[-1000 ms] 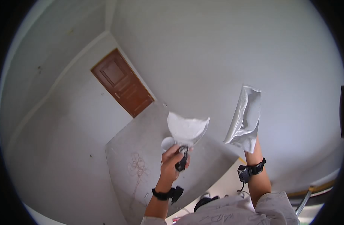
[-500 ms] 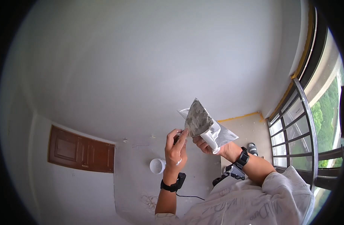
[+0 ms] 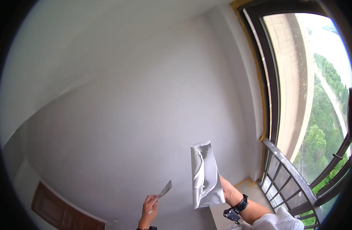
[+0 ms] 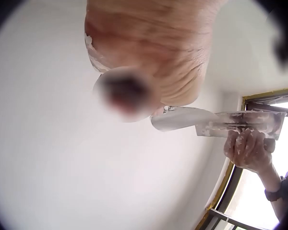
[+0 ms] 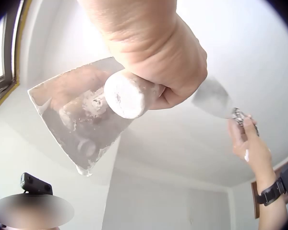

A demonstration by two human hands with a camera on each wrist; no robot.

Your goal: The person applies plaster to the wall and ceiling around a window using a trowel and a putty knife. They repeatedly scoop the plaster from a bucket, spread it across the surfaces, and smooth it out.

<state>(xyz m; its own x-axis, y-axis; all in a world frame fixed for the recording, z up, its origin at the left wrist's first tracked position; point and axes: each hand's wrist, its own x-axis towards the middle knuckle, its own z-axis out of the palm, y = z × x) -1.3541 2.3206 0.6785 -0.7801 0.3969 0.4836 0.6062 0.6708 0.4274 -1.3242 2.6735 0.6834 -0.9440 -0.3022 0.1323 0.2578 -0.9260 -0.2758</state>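
Note:
My left hand [image 3: 149,210] grips a putty knife [image 3: 166,189] by its handle, at the bottom middle of the head view. The blade points up to the right, seen nearly edge-on. To its right, my right hand [image 5: 163,52] is wrapped around the thick, putty-coated handle [image 5: 129,96] of a rectangular steel plastering trowel [image 3: 214,168]. White putty [image 3: 199,174] lies in a ridge along the trowel's upper face. A gap separates the two tools in the head view. In that view the trowel hides most of the right hand's fingers. White smears mark the left hand.
A broad grey-white wall [image 3: 145,115] stands ahead. At right is a dark-framed window [image 3: 273,76] with yellow tape along its edge and a metal railing [image 3: 291,168] below. A brown door [image 3: 61,209] shows at lower left.
The putty knife met the trowel half a second ago, and the two have since parted. The head view has swung toward the window, and the bucket has left the picture.

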